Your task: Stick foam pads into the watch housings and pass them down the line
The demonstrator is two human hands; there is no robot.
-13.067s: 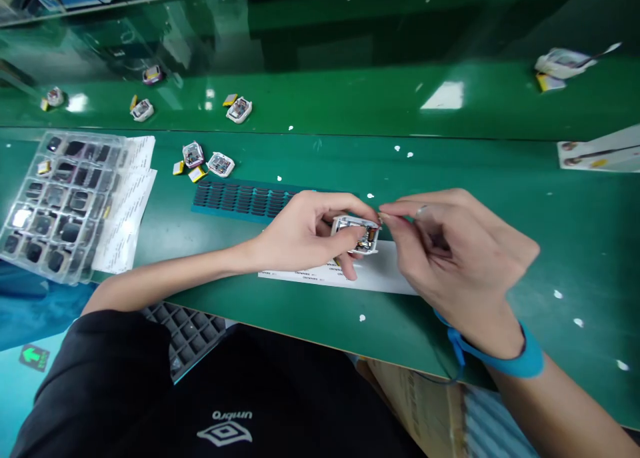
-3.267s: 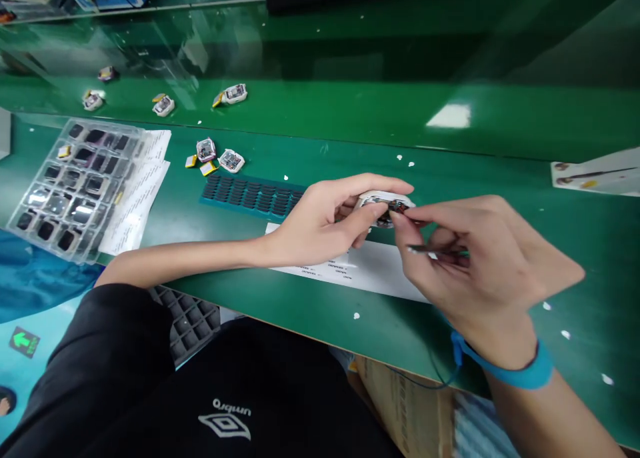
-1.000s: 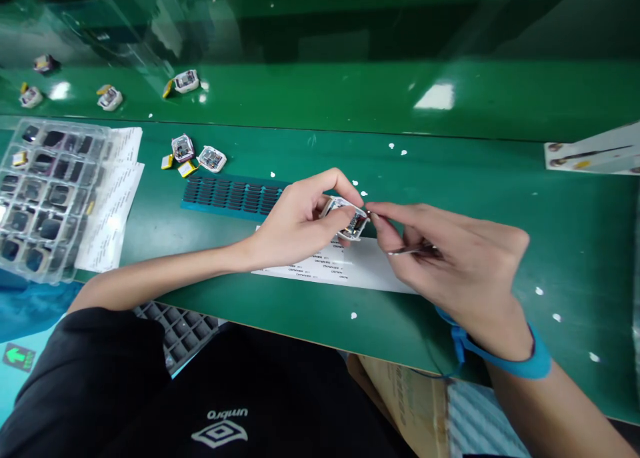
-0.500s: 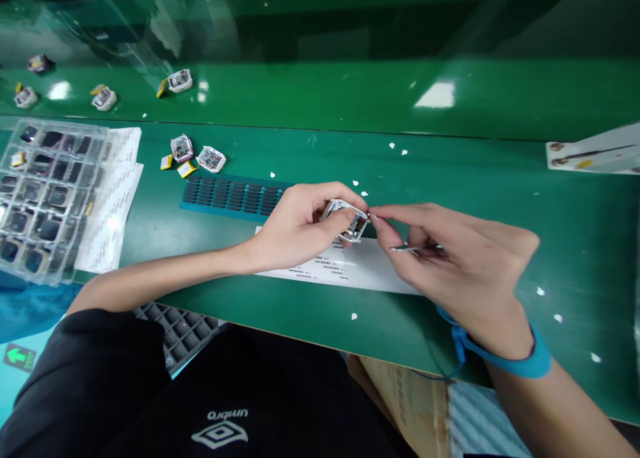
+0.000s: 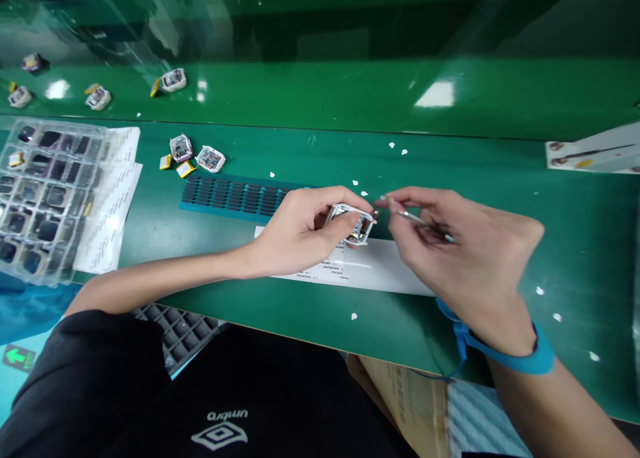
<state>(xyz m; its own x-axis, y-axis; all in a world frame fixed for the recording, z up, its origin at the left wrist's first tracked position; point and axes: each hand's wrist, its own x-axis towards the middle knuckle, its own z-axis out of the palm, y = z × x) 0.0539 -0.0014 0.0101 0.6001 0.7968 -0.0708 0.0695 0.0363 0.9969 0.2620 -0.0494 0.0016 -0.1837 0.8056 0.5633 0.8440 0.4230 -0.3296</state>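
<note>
My left hand (image 5: 310, 228) grips an open white smartwatch case (image 5: 369, 233), thumb across its inner electronics and fingers round the far side. Just to its right is my right hand (image 5: 465, 258), thumb and forefinger drawn together, with a wrist strap behind it. A thin metal tool that looks like tweezers (image 5: 415, 219) is tucked within its fingers, smeared by motion. Between the two hands a small speck shows by the case's corner, too blurred to name. Under the case lies a white printed label sheet (image 5: 385, 265), partly covered by my left hand.
A teal sheet with rows of dark strips (image 5: 230, 195) lies left of my hands. Behind it are a white watch case (image 5: 211, 159) and yellow batteries (image 5: 185, 169). A clear tray (image 5: 70, 211) of watch parts stands far left. White dots (image 5: 354, 316) dot the green table.
My right hand has drawn back slightly right and up from the case, and the tool in it has swung to a new angle. The case has shifted a little to the right.
</note>
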